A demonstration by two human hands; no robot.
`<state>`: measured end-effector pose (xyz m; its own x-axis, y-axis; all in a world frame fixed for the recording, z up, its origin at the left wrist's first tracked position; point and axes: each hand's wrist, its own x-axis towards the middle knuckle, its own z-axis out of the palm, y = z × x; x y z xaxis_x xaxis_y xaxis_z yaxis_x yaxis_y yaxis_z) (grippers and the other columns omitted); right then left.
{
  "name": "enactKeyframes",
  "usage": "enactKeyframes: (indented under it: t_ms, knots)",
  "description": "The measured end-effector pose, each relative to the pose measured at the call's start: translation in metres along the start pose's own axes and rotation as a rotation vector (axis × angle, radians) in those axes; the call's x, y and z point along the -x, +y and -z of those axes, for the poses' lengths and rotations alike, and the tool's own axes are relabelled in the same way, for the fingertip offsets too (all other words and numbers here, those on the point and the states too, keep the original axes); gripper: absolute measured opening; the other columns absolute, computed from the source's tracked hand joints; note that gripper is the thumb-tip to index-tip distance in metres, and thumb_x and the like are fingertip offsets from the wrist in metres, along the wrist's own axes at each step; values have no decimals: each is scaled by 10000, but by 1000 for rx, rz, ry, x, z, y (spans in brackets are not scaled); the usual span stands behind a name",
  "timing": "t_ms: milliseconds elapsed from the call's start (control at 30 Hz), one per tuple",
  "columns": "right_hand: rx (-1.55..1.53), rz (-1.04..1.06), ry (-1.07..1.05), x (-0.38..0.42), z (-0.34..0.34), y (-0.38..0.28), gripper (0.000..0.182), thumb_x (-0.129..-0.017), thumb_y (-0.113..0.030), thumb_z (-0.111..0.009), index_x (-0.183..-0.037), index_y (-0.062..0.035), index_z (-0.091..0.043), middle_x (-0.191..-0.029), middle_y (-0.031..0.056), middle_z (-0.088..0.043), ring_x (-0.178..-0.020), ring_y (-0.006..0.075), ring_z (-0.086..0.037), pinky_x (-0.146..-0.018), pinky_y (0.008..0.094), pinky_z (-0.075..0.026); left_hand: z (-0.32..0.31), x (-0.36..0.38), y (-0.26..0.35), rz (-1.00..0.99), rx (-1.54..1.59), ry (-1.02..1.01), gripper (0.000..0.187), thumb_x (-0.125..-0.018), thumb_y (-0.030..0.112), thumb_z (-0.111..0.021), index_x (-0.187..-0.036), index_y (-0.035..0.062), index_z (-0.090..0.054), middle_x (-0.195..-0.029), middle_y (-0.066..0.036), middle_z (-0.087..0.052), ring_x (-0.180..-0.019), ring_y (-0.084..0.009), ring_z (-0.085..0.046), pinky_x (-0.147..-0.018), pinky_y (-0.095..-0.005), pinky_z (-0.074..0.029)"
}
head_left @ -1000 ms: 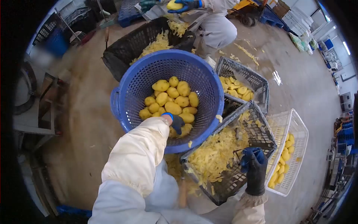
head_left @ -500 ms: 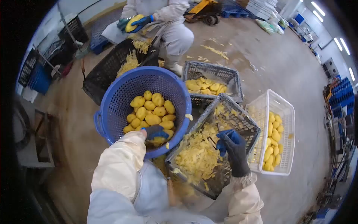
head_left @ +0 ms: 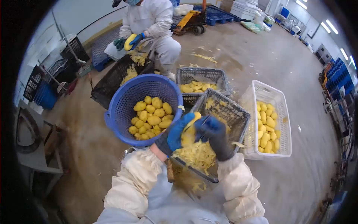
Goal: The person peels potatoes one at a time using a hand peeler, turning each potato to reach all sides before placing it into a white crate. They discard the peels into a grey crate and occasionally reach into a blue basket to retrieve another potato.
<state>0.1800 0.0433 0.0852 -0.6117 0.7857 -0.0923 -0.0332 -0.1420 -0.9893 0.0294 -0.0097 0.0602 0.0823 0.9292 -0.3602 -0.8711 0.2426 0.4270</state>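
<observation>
My left hand (head_left: 172, 137), in a blue and dark glove, is closed around a yellow potato (head_left: 192, 121). Facing it, my right hand (head_left: 217, 135) is closed in a similar glove and smeared by motion. It grips a small peeler, mostly hidden by the fingers, close to the potato. Both hands are over a black crate (head_left: 244, 121) that holds a heap of yellow peelings (head_left: 199, 156). To the left, a blue perforated basket (head_left: 112, 121) contains several potatoes (head_left: 151, 115).
A white crate (head_left: 286, 128) of smooth yellow potatoes stands at right. Behind, another black crate (head_left: 181, 76) holds yellow pieces. A co-worker (head_left: 149, 22) sits at the back holding a potato above a dark crate (head_left: 108, 84). A pallet jack (head_left: 190, 20) stands beyond.
My left hand has come out of the blue basket with a potato and moved right, over the peelings. My right hand has moved left to meet it. The camera view has tilted up.
</observation>
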Motion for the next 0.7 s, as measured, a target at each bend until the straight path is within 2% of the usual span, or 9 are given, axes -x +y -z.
enactKeyframes:
  t_ms: [100,133,200,300,333,400,467,533,700]
  knots:
    - [-40,201,445,-38,67,29,123,-878,-177,-607,-856,-57,-606,-661,8,-577,-518,77,-500,-487,197,-399,7,9,-14,119,-244,-208,415,-930,359,-531,-1184,31,-538,-924,-102,-630,-772,-213,-640,-662,-335,-555]
    - [-361,151,379,-38,84,34,134,-886,-182,-591,-863,-50,-598,-675,15,-581,-518,81,-490,-487,207,-398,11,3,-17,169,-157,-258,439,-927,396,-530,-1168,29,-542,-907,-105,-634,-771,-221,-641,-654,-340,-557]
    - [-6,170,388,-23,58,1,139,-881,-175,-601,-882,-36,-595,-695,24,-589,-535,83,-508,-492,199,-406,23,-16,-10,158,12,-197,470,-918,432,-529,-1160,29,-542,-905,-112,-636,-753,-223,-643,-637,-340,-560]
    - [-5,24,13,-6,20,28,155,-830,-152,-677,-909,-32,-618,-759,51,-634,-600,118,-588,-522,220,-457,43,-36,-6,102,226,-212,528,-902,494,-523,-1151,29,-543,-917,-125,-636,-728,-228,-647,-619,-342,-567]
    - [193,192,-151,2,-3,21,148,-826,-125,-677,-931,-33,-628,-775,51,-641,-604,115,-592,-532,227,-459,47,-39,-3,79,234,-303,554,-895,520,-517,-1149,29,-545,-931,-132,-635,-721,-230,-649,-617,-344,-571]
    - [437,133,-157,-4,-1,29,136,-841,-139,-658,-918,-35,-617,-769,36,-629,-614,96,-574,-517,224,-448,39,-32,-2,24,109,-124,531,-907,492,-514,-1162,26,-529,-963,-129,-629,-692,-227,-648,-580,-332,-568]
    - [-94,28,164,-33,25,32,131,-874,-179,-623,-898,-50,-632,-741,23,-609,-617,74,-550,-536,207,-424,35,-18,-9,84,48,-206,506,-917,421,-520,-1200,2,-501,-956,-133,-630,-719,-241,-647,-607,-338,-557]
    - [-344,160,350,-55,66,48,172,-883,-219,-612,-899,-49,-628,-723,13,-595,-595,73,-534,-528,196,-410,34,-11,-21,243,-58,-368,443,-911,384,-555,-1224,73,-512,-957,-118,-631,-769,-244,-638,-643,-370,-544]
    - [-17,-4,94,-12,19,17,156,-852,-191,-659,-929,-57,-637,-727,24,-620,-611,74,-549,-543,183,-406,30,-17,1,128,293,-202,488,-916,435,-530,-1242,74,-491,-1112,-163,-576,-991,-297,-600,-859,-454,-522]
